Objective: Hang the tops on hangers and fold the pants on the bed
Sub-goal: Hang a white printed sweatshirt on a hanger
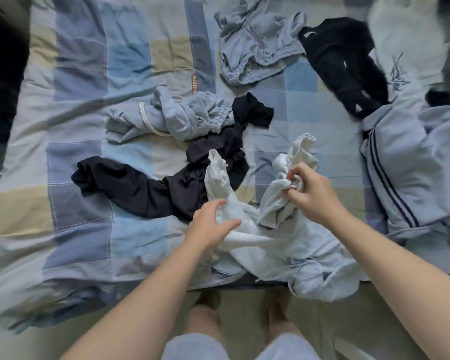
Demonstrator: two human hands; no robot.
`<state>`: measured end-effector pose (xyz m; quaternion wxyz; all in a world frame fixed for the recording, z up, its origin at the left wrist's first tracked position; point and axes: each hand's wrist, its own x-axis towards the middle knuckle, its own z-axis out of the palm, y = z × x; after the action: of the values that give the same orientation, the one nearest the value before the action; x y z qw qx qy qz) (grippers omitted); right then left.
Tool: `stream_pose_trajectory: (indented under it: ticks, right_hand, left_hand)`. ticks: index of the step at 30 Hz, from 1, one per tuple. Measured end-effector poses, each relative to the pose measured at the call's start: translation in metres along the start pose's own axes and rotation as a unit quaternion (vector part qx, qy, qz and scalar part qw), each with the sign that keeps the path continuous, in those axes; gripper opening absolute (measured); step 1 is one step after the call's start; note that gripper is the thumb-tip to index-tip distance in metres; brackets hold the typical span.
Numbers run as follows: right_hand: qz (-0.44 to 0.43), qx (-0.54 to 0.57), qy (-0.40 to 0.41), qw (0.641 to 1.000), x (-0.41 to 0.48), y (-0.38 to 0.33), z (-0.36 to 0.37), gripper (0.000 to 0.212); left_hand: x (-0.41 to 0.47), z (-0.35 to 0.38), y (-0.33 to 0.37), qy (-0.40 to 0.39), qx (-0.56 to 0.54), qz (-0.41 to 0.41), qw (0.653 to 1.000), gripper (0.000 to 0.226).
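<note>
The bed (pixel 75 74) carries everything, its patchwork quilt rumpled under loose clothes. The largest piece, a pale blue striped garment (pixel 405 178), lies well to the right of the white garment (pixel 270 237). A dark navy garment (pixel 140 188) stretches away to the white one's left, and a raised white fold overlaps its near end. The white garment, the piece being worked on, lies twisted at the bed's near edge, with part of it drooping over that edge.

The right hand (pixel 312 196) pinches a small bunch of white cloth between thumb and curled fingers, a narrow grip for so much fabric. The left hand (pixel 210 222) hovers over the garment's left part, fingers spread, holding nothing.

Lifting from that one pinch would likely tighten the twist rather than open it. The overlapped navy cloth could be dragged along, and the drooping part may pull the rest to the floor. No hanger is in view, and whether this piece is a top or pants cannot be told yet.
</note>
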<state>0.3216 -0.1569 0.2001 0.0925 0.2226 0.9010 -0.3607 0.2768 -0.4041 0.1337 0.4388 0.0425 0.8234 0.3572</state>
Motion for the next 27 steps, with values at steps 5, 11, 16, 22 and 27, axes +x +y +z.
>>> stream_pose_trajectory:
  ticks: [5, 11, 16, 22, 27]
  right_hand:
    - [-0.058, 0.071, 0.039, 0.995, -0.087, -0.030, -0.106, 0.036]
    - [-0.151, 0.209, 0.130, 0.957, -0.161, -0.060, -0.211, 0.023]
    - [-0.221, 0.291, 0.174, 0.914, -0.183, -0.062, -0.298, 0.027]
    - [-0.291, 0.338, 0.196, 0.873, -0.189, -0.060, -0.379, 0.027]
    - [-0.305, 0.388, 0.231, 0.838, -0.192, -0.062, -0.426, 0.024]
  left_hand:
    - [-0.069, 0.006, 0.116, -0.029, 0.012, 0.151, 0.988, 0.090]
    - [-0.153, 0.062, 0.251, -0.073, -0.065, 0.278, 0.956, 0.069]
    - [-0.188, 0.086, 0.327, 0.010, -0.167, 0.378, 0.911, 0.024]
    - [-0.217, 0.073, 0.397, 0.082, -0.262, 0.445, 0.852, 0.017]
    - [-0.238, 0.049, 0.436, 0.185, -0.320, 0.434, 0.822, 0.017]
